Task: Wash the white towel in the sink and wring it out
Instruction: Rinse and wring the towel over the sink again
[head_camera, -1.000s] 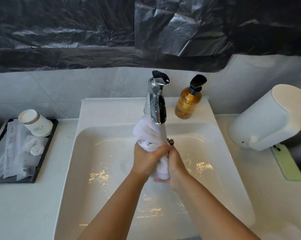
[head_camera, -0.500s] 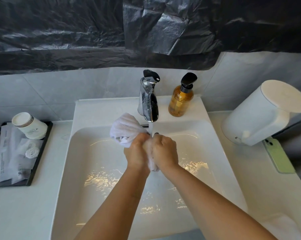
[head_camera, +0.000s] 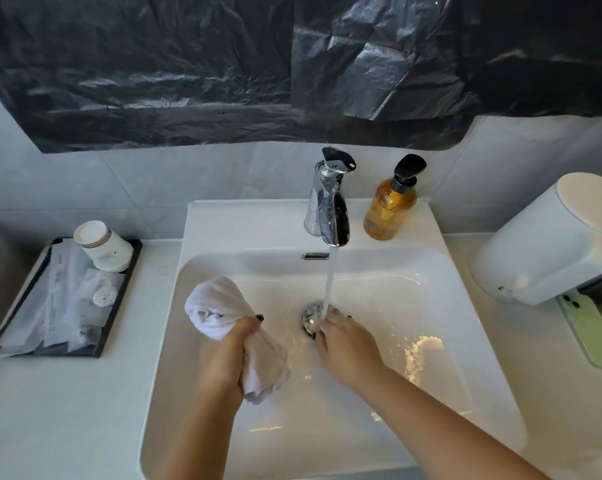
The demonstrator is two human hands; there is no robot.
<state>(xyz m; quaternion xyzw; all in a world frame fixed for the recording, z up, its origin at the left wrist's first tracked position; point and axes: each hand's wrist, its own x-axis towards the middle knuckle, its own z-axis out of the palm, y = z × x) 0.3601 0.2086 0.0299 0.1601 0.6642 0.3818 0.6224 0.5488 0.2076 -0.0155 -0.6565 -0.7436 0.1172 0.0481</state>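
The white towel (head_camera: 216, 306) is bunched and twisted, held over the left part of the white sink (head_camera: 441, 268). My left hand (head_camera: 228, 355) grips it round its middle, with one end sticking up to the left and the other hanging below the fist. My right hand (head_camera: 344, 344) holds nothing; its fingers reach down to the metal drain (head_camera: 310, 315) under the running water from the chrome tap (head_camera: 330, 209).
An amber soap bottle (head_camera: 391, 209) stands right of the tap. On the right counter are a white dispenser (head_camera: 548, 244) and a green phone (head_camera: 590, 334). A black tray (head_camera: 119, 306) with paper cups (head_camera: 102, 245) and packets lies on the left.
My right hand let go of the towel and moved down to the drain. My left hand carried the towel left and lower, away from the water stream.
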